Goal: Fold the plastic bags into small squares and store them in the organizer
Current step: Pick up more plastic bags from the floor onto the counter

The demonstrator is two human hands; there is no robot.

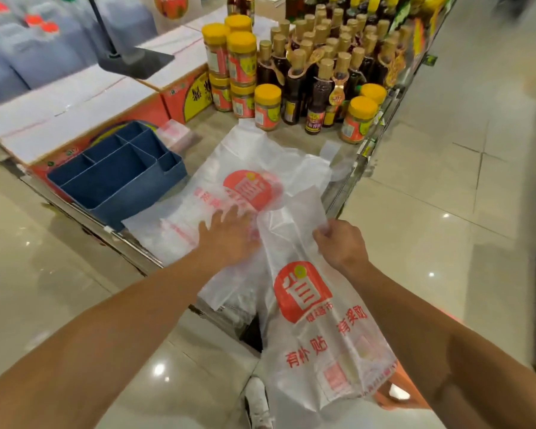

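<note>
Bags are lying spread on the display counter (294,137) — 1 flat bag (248,168) at 12 o'clock from the hands, with the left hand (226,236) pressing on it, fingers straight. The right hand (341,243) is pinching a hanging bag (316,320) by its top edge. At 10 o'clock, the blue organizer (118,171) is sitting — jars (242,60) and bottles (319,97) are standing at 12.

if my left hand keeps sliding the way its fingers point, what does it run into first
Probably only more of the flat plastic bag your left hand rests on, across its red logo. Beyond that stand the yellow-lidded jars, though depth is hard to judge.
</note>
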